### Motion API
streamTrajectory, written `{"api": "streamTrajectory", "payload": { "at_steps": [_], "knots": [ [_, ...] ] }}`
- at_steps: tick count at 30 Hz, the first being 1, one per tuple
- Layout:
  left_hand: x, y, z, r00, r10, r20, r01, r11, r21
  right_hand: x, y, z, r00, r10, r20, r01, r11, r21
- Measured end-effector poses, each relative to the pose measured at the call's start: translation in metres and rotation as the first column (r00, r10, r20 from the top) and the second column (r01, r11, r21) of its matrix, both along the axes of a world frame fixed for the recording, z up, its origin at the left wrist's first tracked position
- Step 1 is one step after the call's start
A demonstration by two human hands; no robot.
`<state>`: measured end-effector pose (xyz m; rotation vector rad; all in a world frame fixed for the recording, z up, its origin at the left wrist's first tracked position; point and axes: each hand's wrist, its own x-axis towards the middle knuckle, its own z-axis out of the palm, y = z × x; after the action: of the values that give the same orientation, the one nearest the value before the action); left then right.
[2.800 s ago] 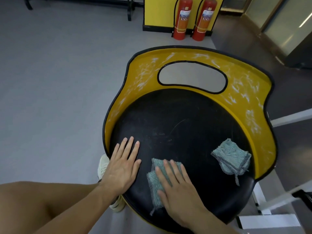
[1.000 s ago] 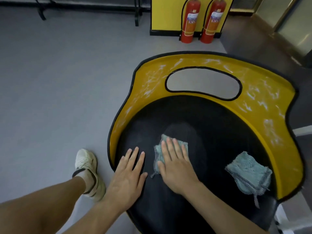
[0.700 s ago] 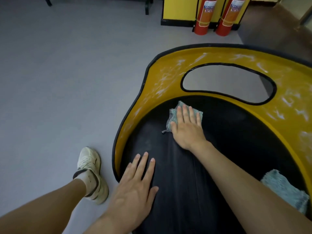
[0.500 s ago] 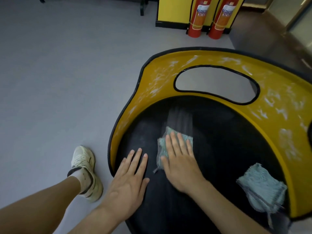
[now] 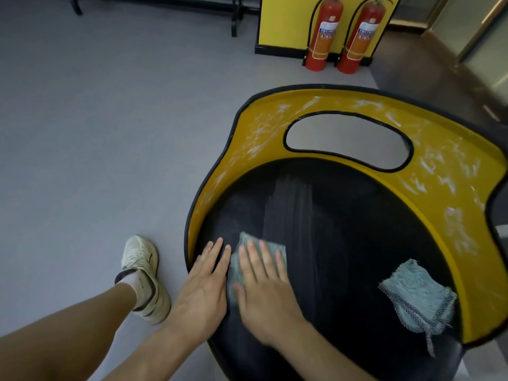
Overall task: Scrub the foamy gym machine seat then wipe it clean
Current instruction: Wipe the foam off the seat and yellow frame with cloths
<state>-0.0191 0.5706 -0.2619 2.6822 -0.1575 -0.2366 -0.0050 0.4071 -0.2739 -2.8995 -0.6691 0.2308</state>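
Observation:
The gym machine seat has a round black pad (image 5: 343, 243) and a yellow curved back (image 5: 445, 171) streaked with white foam. My right hand (image 5: 264, 287) lies flat on a teal mesh scrub cloth (image 5: 277, 250), pressing it on the pad's near left part. A pale wet streak runs on the pad beyond the cloth. My left hand (image 5: 204, 284) rests flat on the pad's left edge, fingers apart, touching the cloth's side. A second teal cloth (image 5: 417, 295) lies loose on the pad's right side.
An oval cut-out (image 5: 346, 138) opens in the yellow back. Two red fire extinguishers (image 5: 321, 34) stand against a yellow panel at the back. My left leg and white shoe (image 5: 143, 273) stand on the grey floor left of the seat.
My right hand pushed the cloth up to the yellow back, then dragged it down toward me, leaving a wet streak. My left hand stayed on the pad's left edge.

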Motion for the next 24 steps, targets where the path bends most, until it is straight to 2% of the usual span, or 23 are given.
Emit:
{"api": "streamTrajectory", "payload": {
  "at_steps": [4,8,13,15,17,20,24],
  "knots": [
    [0.006,-0.004,0.004,0.996,0.088,0.003,-0.088,0.995,-0.043,0.086,0.019,0.001,0.998,-0.055,-0.030,0.055,0.998,0.005],
    [0.014,-0.018,0.007,0.990,0.122,-0.071,-0.116,0.990,0.084,0.148,0.022,0.003,0.995,-0.083,-0.047,0.081,0.996,-0.041],
    [0.012,-0.018,0.000,0.995,0.073,-0.061,-0.061,0.981,0.183,0.178,0.024,0.008,0.986,-0.123,-0.109,0.117,0.991,-0.062],
    [0.012,-0.013,0.006,0.998,0.067,-0.006,-0.066,0.992,0.104,0.165,0.022,0.012,0.986,-0.124,-0.113,0.117,0.991,-0.066],
    [0.013,-0.008,0.016,0.998,0.058,-0.040,-0.055,0.997,0.058,0.132,0.016,0.014,0.987,-0.115,-0.116,0.108,0.992,-0.072],
    [0.014,-0.005,0.020,0.999,0.046,-0.014,-0.046,0.998,0.037,0.056,-0.001,0.012,0.991,-0.079,-0.107,0.077,0.997,-0.028],
    [0.012,-0.012,0.007,0.999,0.051,-0.013,-0.050,0.997,0.062,-0.037,-0.037,0.005,0.999,-0.020,-0.039,0.018,0.998,-0.060]
  ]
}}
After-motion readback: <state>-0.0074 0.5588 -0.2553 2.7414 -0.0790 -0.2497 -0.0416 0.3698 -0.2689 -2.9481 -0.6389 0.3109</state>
